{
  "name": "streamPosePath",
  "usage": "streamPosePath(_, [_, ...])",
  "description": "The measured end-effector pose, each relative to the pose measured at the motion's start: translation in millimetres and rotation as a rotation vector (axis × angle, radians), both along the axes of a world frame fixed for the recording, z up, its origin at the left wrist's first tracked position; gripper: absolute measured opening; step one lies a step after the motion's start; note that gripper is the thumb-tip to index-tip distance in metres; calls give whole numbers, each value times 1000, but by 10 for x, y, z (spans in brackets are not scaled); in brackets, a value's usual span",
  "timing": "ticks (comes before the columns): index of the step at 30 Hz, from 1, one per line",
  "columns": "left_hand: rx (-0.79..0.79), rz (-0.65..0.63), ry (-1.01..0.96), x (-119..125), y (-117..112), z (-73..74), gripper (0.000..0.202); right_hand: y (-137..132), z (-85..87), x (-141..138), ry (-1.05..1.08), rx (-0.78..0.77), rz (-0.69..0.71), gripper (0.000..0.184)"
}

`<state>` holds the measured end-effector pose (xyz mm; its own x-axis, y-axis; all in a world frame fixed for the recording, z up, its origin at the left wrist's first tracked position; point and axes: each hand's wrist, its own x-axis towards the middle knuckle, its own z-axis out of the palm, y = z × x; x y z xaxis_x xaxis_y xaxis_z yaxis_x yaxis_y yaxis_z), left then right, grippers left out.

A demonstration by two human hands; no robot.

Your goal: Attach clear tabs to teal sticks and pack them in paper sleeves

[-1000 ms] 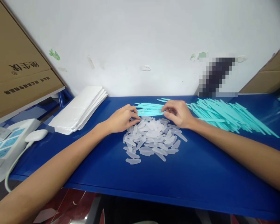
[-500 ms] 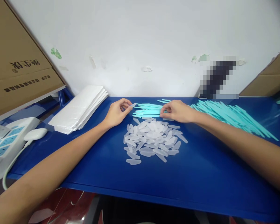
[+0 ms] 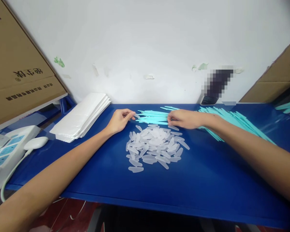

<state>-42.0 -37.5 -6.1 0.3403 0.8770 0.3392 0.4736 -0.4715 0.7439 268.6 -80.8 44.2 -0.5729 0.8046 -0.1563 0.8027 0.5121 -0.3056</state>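
My left hand (image 3: 122,120) is closed, with a frosted translucent plastic cap (image 3: 136,116) pinched between thumb and forefinger. Right of that cap lies a row of slim turquoise sticks (image 3: 152,116), which look like eyebrow razors. At the row's right end, my right hand (image 3: 182,118) has its fingers closed on a turquoise stick; the fingers partly hide the grip. A loose heap of frosted caps (image 3: 157,145) spreads over the table below both hands. Behind my right forearm is a larger pile of turquoise sticks (image 3: 236,120).
The blue table (image 3: 111,183) meets a white wall. White flat packets (image 3: 79,116) are stacked at left, near a power strip (image 3: 16,141) with a white plug and cable. A cardboard box (image 3: 26,64) leans at left. A pixelated phone-like object (image 3: 209,100) stands against the wall.
The view has shifted slightly. The cap in my left hand has turned, from tilting up to tilting down towards the sticks. My right hand stays at the row's right end.
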Motion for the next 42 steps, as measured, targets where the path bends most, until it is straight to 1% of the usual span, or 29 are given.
streamPosePath(4, [48,28,35,-15,30,-20,41,20,0,63,53,64,-23,19])
streamPosePath(7, [52,14,37,-25,46,-27,40,44,-14,99,96,66,-45,16])
streamPosePath(11, [62,-16,33,-31,45,-18,38,52,-26,91,48,82,-46,14])
streamPosePath(18, [75,-35,39,-41,39,-16,37,58,-65,70,1,104,-30,13])
streamPosePath(23, [74,-29,58,-53,45,-15,38,91,-106,119,-17,120,-49,16])
streamPosePath(26, [71,-24,55,-53,46,-13,38,95,-115,117,-33,141,-48,14])
streamPosePath(31, [64,-39,56,-48,31,-2,40,87,-119,86,-37,152,-47,13])
streamPosePath(36, [67,-24,53,-57,40,-4,40,89,-106,107,-39,162,-48,17])
streamPosePath(42, [63,-21,44,-58,48,-10,41,105,-113,129,-15,134,-53,16])
